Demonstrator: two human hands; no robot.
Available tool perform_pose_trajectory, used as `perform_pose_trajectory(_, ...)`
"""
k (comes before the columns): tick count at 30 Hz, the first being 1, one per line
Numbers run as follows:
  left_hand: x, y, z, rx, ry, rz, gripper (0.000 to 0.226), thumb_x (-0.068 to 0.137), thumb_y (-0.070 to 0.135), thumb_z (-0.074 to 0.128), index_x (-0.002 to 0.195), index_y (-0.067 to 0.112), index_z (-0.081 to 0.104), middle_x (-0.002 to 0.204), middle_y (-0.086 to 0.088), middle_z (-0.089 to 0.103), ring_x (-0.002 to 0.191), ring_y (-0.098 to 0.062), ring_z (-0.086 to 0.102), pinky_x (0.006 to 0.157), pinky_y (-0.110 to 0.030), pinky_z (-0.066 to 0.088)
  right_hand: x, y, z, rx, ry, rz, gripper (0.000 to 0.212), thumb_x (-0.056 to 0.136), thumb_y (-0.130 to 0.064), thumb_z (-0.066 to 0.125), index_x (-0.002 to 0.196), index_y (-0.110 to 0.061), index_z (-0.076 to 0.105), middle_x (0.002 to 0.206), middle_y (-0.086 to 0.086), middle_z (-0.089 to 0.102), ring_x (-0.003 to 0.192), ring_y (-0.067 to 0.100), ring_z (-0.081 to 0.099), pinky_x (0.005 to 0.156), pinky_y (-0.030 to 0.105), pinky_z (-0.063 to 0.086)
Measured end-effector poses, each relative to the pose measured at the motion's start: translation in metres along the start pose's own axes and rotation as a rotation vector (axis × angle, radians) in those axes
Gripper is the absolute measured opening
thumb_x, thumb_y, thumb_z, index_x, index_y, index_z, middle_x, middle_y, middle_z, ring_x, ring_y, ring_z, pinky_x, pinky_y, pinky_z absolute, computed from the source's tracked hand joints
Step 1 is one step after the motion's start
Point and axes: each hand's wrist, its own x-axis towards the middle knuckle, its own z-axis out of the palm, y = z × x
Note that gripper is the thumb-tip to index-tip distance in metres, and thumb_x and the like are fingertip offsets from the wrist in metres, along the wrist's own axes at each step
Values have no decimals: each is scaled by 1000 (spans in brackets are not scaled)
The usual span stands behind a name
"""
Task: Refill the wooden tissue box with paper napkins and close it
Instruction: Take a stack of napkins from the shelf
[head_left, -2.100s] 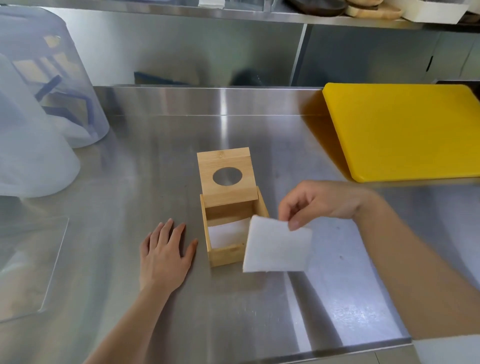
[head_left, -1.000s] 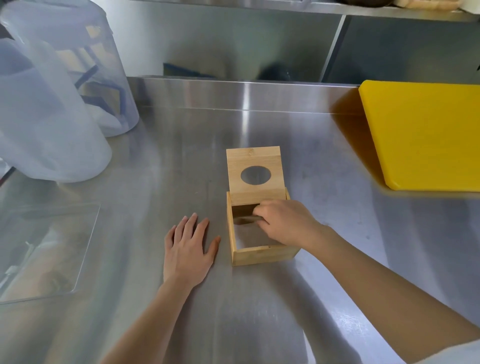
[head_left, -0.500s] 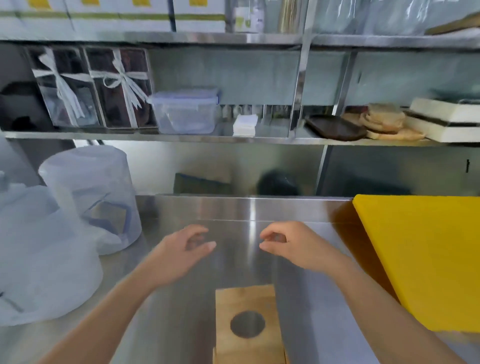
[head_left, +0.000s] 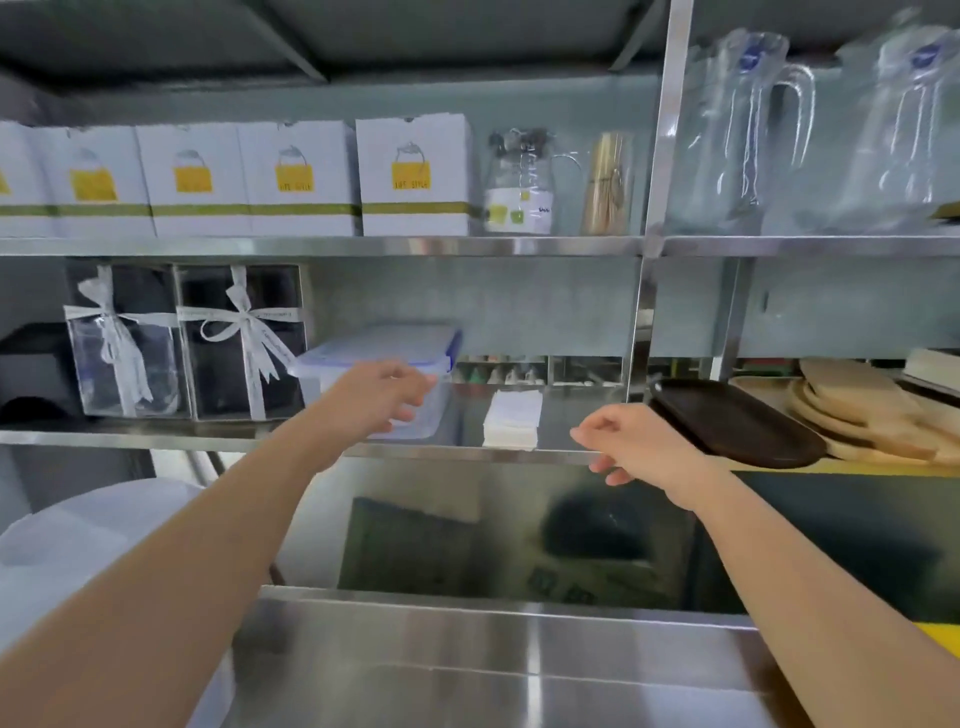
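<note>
A small stack of white paper napkins (head_left: 511, 420) lies on the lower steel shelf (head_left: 467, 453). My left hand (head_left: 379, 397) is raised left of the stack, in front of a clear lidded plastic container (head_left: 431, 353), fingers loosely curled and holding nothing. My right hand (head_left: 631, 441) hovers right of the stack at the shelf's front edge, fingers partly curled and empty. Neither hand touches the napkins. The wooden tissue box is out of view below the frame.
A dark oval tray (head_left: 737, 426) and wooden boards (head_left: 862, 415) lie on the shelf to the right. Two ribbon-tied clear boxes (head_left: 187, 343) stand at the left. White cartons (head_left: 410, 176) and glass pitchers (head_left: 743, 130) fill the upper shelf. The steel counter (head_left: 519, 665) lies below.
The view has tilted up from the counter to the shelves. My right hand left the box after putting a napkin in, and both hands have risen toward the napkin stack. The box dropped out of view.
</note>
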Motion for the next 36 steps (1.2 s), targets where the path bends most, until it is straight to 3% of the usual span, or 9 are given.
perform_pose_trajectory(6,68,-21,52,-70,46,6,26,91,30,51,94,7,62,89,-6,59,73,-18,52,65,-25,41,61,20,32,287,175,143,18,92,-32,53,88,-14,58,110,15,61,102,31,61,87,42,55)
perform_pose_trajectory(10,103,-52,95,-111,58,-30,26,94,38,42,100,18,58,97,-3,53,92,-21,52,78,-32,40,94,31,60,445,222,220,24,93,-34,51,105,-13,55,110,5,54,108,29,55,89,42,52)
perform_pose_trajectory(12,113,-67,112,-80,36,-40,40,92,47,39,114,20,59,115,1,57,109,-23,53,97,-37,40,108,36,73,509,210,249,35,93,-36,49,120,-13,52,114,3,54,108,27,53,85,41,50)
perform_pose_trajectory(15,116,-84,132,59,-74,-1,50,92,54,28,132,30,46,144,0,43,132,-24,38,111,-46,26,118,42,91,526,178,235,36,94,-39,45,119,-14,52,111,3,55,98,21,52,85,41,49)
perform_pose_trajectory(18,109,-87,144,103,-117,37,45,97,45,23,139,31,33,150,5,30,138,-18,26,114,-46,15,123,43,105,495,223,167,31,95,-36,44,111,-12,55,103,5,57,89,20,53,91,43,51)
perform_pose_trajectory(20,104,-85,144,-16,-90,17,44,98,43,26,138,27,37,145,6,38,132,-15,34,111,-34,20,124,43,110,560,274,165,21,94,-29,48,101,-10,56,100,9,59,90,24,55,87,42,54)
perform_pose_trajectory(23,96,-79,139,-209,-85,-44,39,98,38,33,132,24,45,116,13,45,104,-6,41,88,-23,27,125,44,111,690,336,178,13,91,-17,55,83,-7,59,88,10,60,85,25,58,76,35,54)
perform_pose_trajectory(30,80,-88,124,-519,70,-260,25,94,37,43,109,19,55,112,-1,60,105,-19,55,100,-39,37,108,39,106,819,375,219,4,85,-2,59,88,0,63,90,10,61,94,29,60,90,42,53)
perform_pose_trajectory(36,63,-109,103,-893,-123,-688,71,84,64,38,111,0,54,110,-15,62,102,-28,57,98,-49,36,75,42,103,1011,223,293,24,82,2,62,106,4,59,113,19,62,101,31,61,71,35,55)
